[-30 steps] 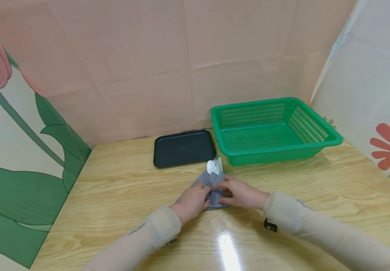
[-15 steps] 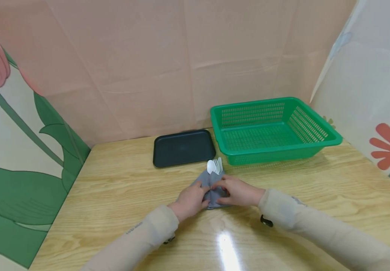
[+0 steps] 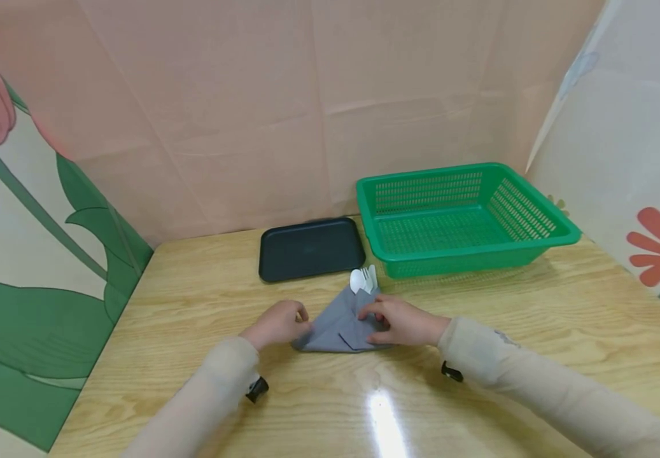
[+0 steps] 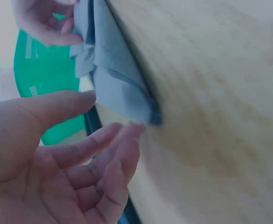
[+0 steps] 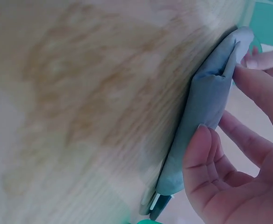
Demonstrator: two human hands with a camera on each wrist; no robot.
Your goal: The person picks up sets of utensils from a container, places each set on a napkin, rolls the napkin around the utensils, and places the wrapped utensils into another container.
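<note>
A grey cloth napkin [image 3: 335, 321] lies folded on the table, one side turned over and its left part a flat triangle. From its far end stick out the heads of a white spoon [image 3: 356, 280], a fork [image 3: 366, 277] and a knife [image 3: 373, 273]; their handles are hidden in the cloth. My right hand [image 3: 405, 322] rests on the folded side, thumb and fingertips spread and pressing on the cloth. By the napkin's left corner is my left hand [image 3: 279, 323]. Its thumb and loosely bent fingers [image 4: 99, 154] stand apart, right at that corner, holding nothing.
Behind the napkin lies a black tray [image 3: 311, 250] against the back wall. A green perforated basket [image 3: 478, 254] stands at the back right, close to the tray and the cutlery heads. Wooden tabletop [image 3: 203, 305] extends on both sides.
My left hand has moved off the napkin's middle fold, leftward to its left corner, uncovering the triangle of cloth. My right hand shifted slightly left, then stayed on the folded side.
</note>
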